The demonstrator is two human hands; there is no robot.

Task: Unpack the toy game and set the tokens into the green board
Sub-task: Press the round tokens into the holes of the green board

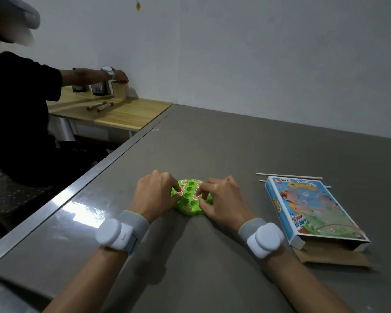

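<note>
1. The green board (190, 199) lies on the bench (235, 143) between both hands, with the opened box (312, 208) at its 3 o'clock.
2. The left hand (155, 193) rests bent fingers (177, 188) on the 9 o'clock token (180, 193); pinching or pressing, I cannot tell.
3. The right hand (221, 199) pinches the middle token (196, 197): keep it flat, centre it over its well, press lightly.

Lab-type rm: bare wall (257, 53), grey worktable (212, 143), 2nd person (20, 98) w/ wrist sensor (107, 71) at wood desk (131, 114).
</note>
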